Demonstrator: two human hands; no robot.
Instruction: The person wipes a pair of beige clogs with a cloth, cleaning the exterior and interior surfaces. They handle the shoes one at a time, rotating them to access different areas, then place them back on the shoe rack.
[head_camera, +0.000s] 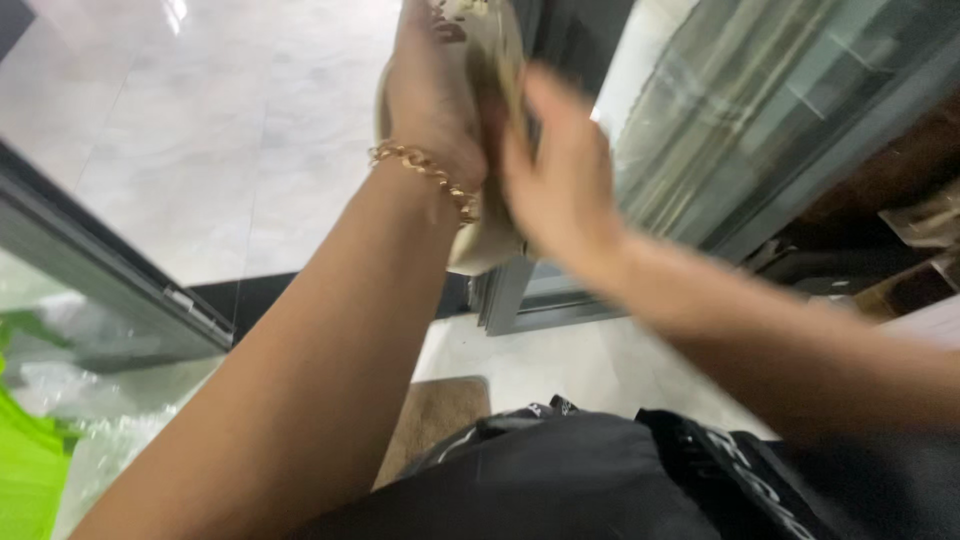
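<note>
Black cloth (560, 480), dark and folded with a band of white print along one edge, sits closest to us at the bottom of the view, just under our forearms. Above it our two hands meet around a pale beige object (492, 70), flat and rounded, which we hold up near the top edge of the view; its upper end is cut off by the edge, so we cannot tell what kind of thing it is. Our left hand (430, 100) grips it from the left side, fingers wrapped round the back of it, and a gold chain bracelet (425, 170) hangs at that wrist. Our right hand (560, 170) lies flat and open against the object's right face, fingers together and pointing up, palm pressed to it; this hand is blurred, so the finer detail of its fingers is lost. The object's lower end pokes out below both wrists.

Beyond the hands we see a light marbled floor (210, 130), glossy and pale. A dark grey metal frame (110, 280) runs across the left, holding a glass panel. To the right stands another glass pane (740, 110) in a grey frame, tilted across the view. Below the hands lies a brown mat (440, 410) on the floor. A bright green thing (25, 470) shows at the lower left corner, partly cut off.
</note>
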